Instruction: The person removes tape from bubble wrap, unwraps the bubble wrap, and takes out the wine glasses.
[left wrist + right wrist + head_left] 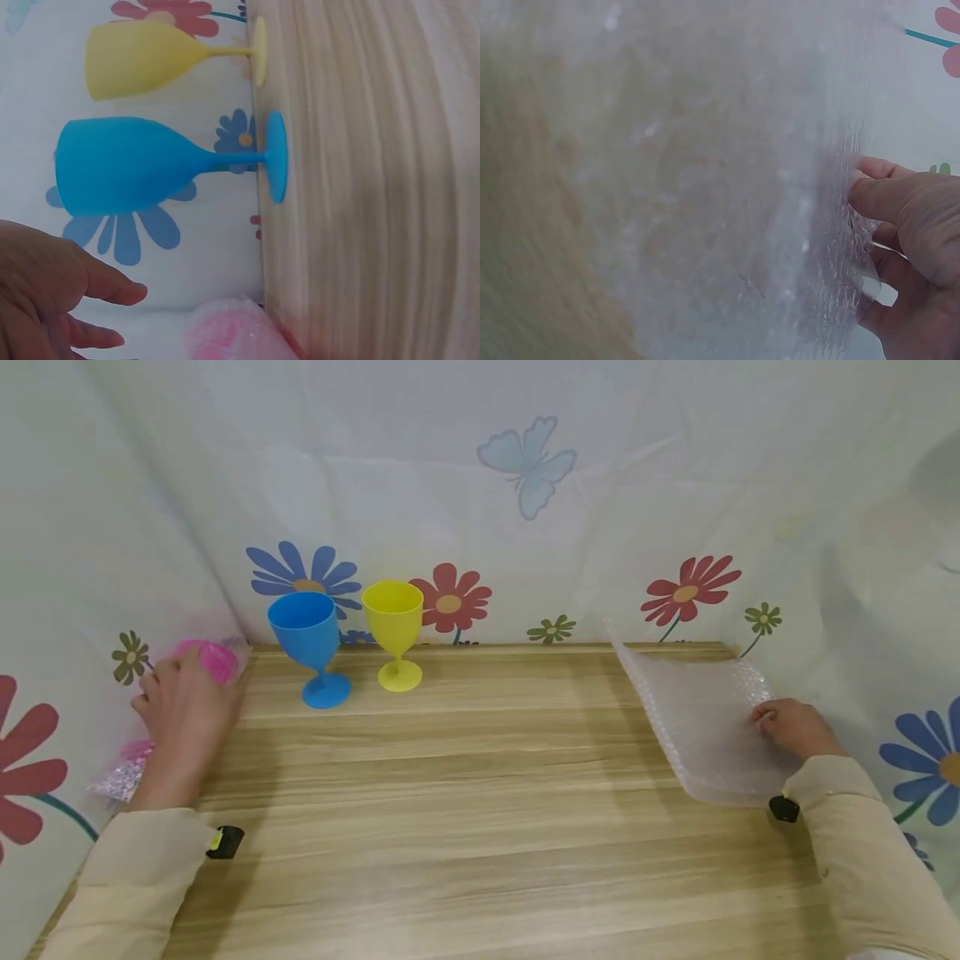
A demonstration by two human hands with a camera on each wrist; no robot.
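Observation:
My left hand point(189, 703) is over the left edge of the table, fingers loosely bent and apart, near a pink thing wrapped in clear plastic point(217, 660). In the left wrist view that pink bundle point(236, 334) lies beyond the fingertips, with nothing between thumb and fingers. My right hand point(798, 727) pinches the right edge of a clear bubble wrap sheet point(697, 727). The sheet point(705, 187) fills much of the right wrist view, its edge between thumb and fingers. A blue goblet point(307, 639) and a yellow goblet point(393, 618) stand upright right of my left hand.
A second wrapped pink bundle point(127, 772) sits at the left edge, partly behind my left wrist. The wood-grain table point(480, 827) meets a white flowered cloth point(420, 468) at the back and both sides.

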